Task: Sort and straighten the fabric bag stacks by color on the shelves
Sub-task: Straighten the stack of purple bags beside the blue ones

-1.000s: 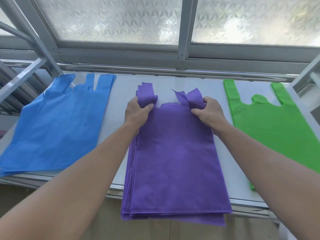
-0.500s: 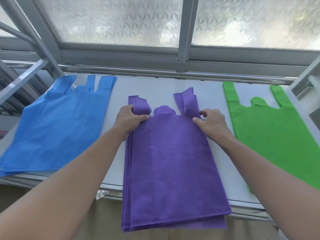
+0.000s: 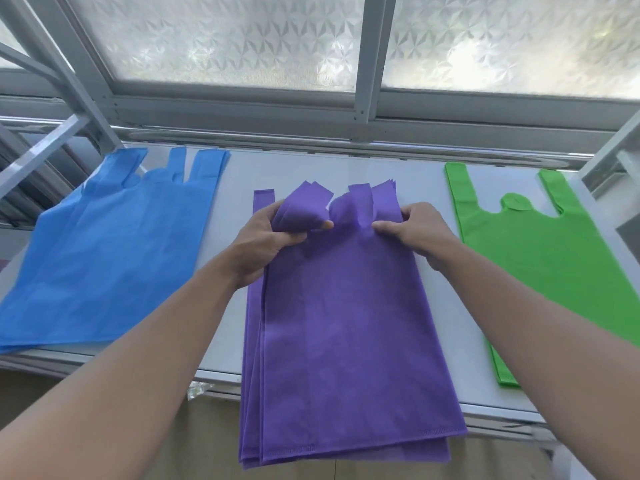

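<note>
The purple stack (image 3: pixel 346 323) lies in the middle of the white shelf (image 3: pixel 346 168), handles toward the window (image 3: pixel 242 36). Its bottom end hangs out past the shelf's front edge. Along its left side and bottom the layers are fanned, several edges showing one behind another instead of lining up.

The left hand (image 3: pixel 273 237) has its fingers curled round the bunched left handles, lifting them off the shelf. One loose handle strip (image 3: pixel 264 202) lies flat just left of that hand. The right hand (image 3: pixel 415 230) pinches the fabric at the base of the right handles, thumb on top.

The blue stack (image 3: pixel 104 254) lies to the left, skewed, with its near edge along the shelf front. The green stack (image 3: pixel 554 265) lies to the right, flat, its near corner close to the front edge.

A bare strip of shelf separates the purple stack from each neighbour, so none of the three touch. More bare shelf runs behind the purple handles to the window sill. A grey rack post (image 3: pixel 69 74) slants up at the far left behind the blue stack.
</note>
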